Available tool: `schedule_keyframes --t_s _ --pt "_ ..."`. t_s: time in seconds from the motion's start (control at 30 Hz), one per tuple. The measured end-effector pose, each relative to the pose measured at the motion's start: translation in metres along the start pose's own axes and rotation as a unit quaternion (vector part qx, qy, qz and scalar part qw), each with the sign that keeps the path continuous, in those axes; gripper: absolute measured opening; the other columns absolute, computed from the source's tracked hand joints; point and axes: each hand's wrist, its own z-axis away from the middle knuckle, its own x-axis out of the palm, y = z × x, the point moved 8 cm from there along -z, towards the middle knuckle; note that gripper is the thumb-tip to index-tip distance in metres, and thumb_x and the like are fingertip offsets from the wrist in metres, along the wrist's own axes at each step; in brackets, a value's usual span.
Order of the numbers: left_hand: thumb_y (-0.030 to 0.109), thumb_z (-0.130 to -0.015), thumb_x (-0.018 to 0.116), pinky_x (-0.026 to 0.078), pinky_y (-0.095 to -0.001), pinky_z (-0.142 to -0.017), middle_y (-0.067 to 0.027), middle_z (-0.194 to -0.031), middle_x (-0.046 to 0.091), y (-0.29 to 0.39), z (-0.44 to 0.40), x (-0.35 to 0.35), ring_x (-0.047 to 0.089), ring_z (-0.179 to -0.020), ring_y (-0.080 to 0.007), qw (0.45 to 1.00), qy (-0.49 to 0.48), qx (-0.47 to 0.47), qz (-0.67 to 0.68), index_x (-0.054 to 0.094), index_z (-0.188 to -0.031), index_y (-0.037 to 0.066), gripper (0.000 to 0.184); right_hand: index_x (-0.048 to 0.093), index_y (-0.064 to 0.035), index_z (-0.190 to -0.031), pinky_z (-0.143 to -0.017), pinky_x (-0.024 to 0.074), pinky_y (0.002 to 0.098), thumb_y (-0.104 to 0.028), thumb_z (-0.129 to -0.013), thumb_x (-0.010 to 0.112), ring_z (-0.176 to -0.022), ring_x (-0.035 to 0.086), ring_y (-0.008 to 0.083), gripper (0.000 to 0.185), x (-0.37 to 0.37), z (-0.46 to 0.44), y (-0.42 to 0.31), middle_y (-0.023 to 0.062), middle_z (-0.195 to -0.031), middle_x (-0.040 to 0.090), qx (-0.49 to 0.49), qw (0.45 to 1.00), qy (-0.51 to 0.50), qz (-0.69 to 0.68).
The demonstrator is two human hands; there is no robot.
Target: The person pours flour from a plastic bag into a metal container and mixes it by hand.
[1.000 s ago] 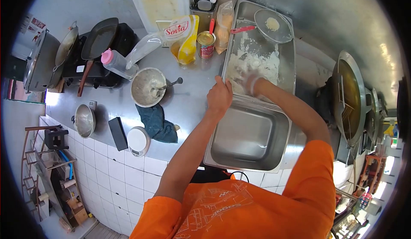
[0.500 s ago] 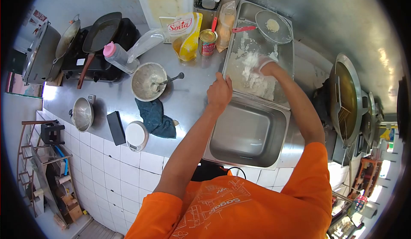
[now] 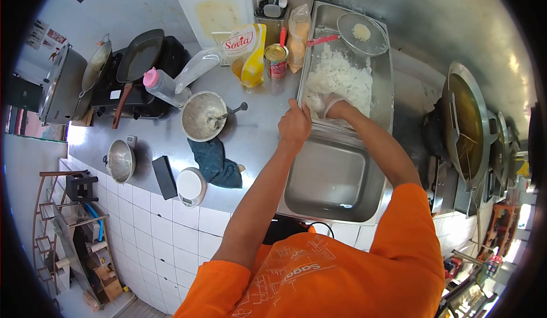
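Note:
A rectangular steel tray (image 3: 385, 99) holds a broad heap of white flour (image 3: 345, 76). My left hand (image 3: 295, 123) is closed round the tray's left edge near its front corner. Down in the flour at the near left end of the tray is my right hand (image 3: 335, 108), in a thin see-through glove. Flour and the angle hide its fingers. A round strainer (image 3: 373, 40) with a pink handle lies across the tray's far end, with a small pale clump (image 3: 360, 31) on its mesh.
A steel sink basin (image 3: 327, 175) sits just in front of the tray. Left on the counter are a mixing bowl (image 3: 195, 125) with a spoon, a dark cloth (image 3: 213, 164), a white scale (image 3: 191, 186) and a yellow pouch (image 3: 250, 62). A large wok (image 3: 464, 130) stands at right.
My right hand has moved left and toward me inside the tray. The flour now lies in a wider heap beyond it. My left hand keeps its hold on the tray edge.

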Motion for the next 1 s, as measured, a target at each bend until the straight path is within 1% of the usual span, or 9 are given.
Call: schedule_keyframes --t_s 0.1,0.2,0.27,0.33,0.47,0.7,0.8,0.9,1.0 --pt "0.034 -0.104 0.04 0.054 -0.0555 -0.069 -0.0275 -0.08 0.067 0.0 0.001 -0.001 0.067 -0.075 -0.0478 1.0 -0.011 -0.003 -0.01 0.041 -0.106 0.0 0.034 0.05 -0.0033 -0.138 -0.098 0.0481 0.0419 -0.033 -0.077 0.073 -0.114 0.061 0.0395 0.071 -0.025 0.004 0.02 0.0271 -0.121 0.063 -0.082 0.977 0.1 -0.17" --pt "0.034 -0.103 0.041 0.053 -0.0564 -0.067 -0.0275 -0.078 0.067 -0.001 0.0 0.001 0.067 -0.073 -0.0483 1.0 -0.006 0.001 0.0 0.041 -0.105 0.001 0.033 0.047 -0.0029 -0.142 -0.102 0.0451 0.0399 -0.041 -0.079 0.072 -0.12 0.057 0.0375 0.078 -0.033 -0.012 0.085 0.0264 -0.132 0.058 0.011 0.96 0.152 -0.236" --pt "0.033 -0.103 0.043 0.052 -0.0583 -0.065 -0.0281 -0.075 0.066 -0.002 0.001 0.001 0.065 -0.071 -0.0499 1.0 0.005 0.002 0.016 0.041 -0.102 0.002 0.031 0.044 -0.0011 -0.144 -0.105 0.0424 0.0393 -0.049 -0.081 0.071 -0.124 0.055 0.0373 0.084 -0.081 0.013 0.074 0.0268 -0.14 0.052 0.037 0.98 0.121 -0.155" --pt "0.033 -0.103 0.044 0.052 -0.058 -0.064 -0.0279 -0.074 0.066 -0.003 0.002 0.0 0.065 -0.071 -0.0496 1.0 0.004 -0.001 0.011 0.04 -0.102 0.002 0.031 0.048 0.0026 -0.14 -0.102 0.0442 0.0372 -0.048 -0.083 0.071 -0.119 0.058 0.0334 0.08 -0.064 0.023 0.074 0.0255 -0.136 0.055 0.099 0.986 -0.031 -0.127" --pt "0.033 -0.103 0.044 0.053 -0.0575 -0.063 -0.0278 -0.073 0.065 0.0 0.001 0.001 0.065 -0.07 -0.0493 1.0 0.019 0.009 0.005 0.04 -0.101 0.002 0.032 0.052 0.0032 -0.136 -0.103 0.0444 0.0376 -0.053 -0.08 0.071 -0.124 0.056 0.0354 0.082 -0.01 0.06 0.036 0.026 -0.137 0.054 0.167 0.973 -0.127 -0.099" --pt "0.033 -0.103 0.042 0.055 -0.0547 -0.067 -0.0264 -0.078 0.067 0.001 0.0 0.0 0.067 -0.073 -0.0471 1.0 -0.005 0.0 -0.012 0.04 -0.104 0.0 0.033 0.042 0.001 -0.144 -0.103 0.0447 0.0384 -0.031 -0.072 0.082 -0.119 0.058 0.035 0.088 0.017 0.003 0.012 0.0253 -0.131 0.058 0.016 0.999 -0.033 -0.02" --pt "0.033 -0.103 0.041 0.055 -0.0543 -0.067 -0.0262 -0.078 0.068 0.0 -0.001 -0.001 0.067 -0.072 -0.0469 1.0 0.004 0.009 -0.009 0.04 -0.104 0.0 0.033 0.046 0.0055 -0.136 -0.097 0.0475 0.0394 -0.032 -0.073 0.079 -0.111 0.061 0.0347 0.081 -0.001 0.001 0.026 0.0259 -0.123 0.062 -0.065 0.978 0.062 -0.189" --pt "0.033 -0.103 0.042 0.055 -0.0541 -0.067 -0.0259 -0.078 0.068 -0.003 0.001 0.003 0.068 -0.072 -0.0464 1.0 -0.001 0.001 -0.002 0.041 -0.104 0.001 0.033 0.049 0.0039 -0.134 -0.096 0.0473 0.0388 -0.032 -0.077 0.078 -0.107 0.062 0.0327 0.073 -0.038 0.022 0.074 0.0253 -0.118 0.064 0.04 0.905 0.207 -0.369" --pt "0.034 -0.103 0.042 0.055 -0.054 -0.067 -0.0257 -0.077 0.068 -0.004 0.0 0.005 0.068 -0.072 -0.0458 1.0 -0.003 -0.003 -0.004 0.041 -0.105 0.001 0.033 0.053 0.0045 -0.13 -0.096 0.0466 0.0388 -0.038 -0.082 0.075 -0.107 0.061 0.0312 0.068 -0.082 0.047 0.084 0.0247 -0.117 0.064 0.073 0.956 0.127 -0.256"
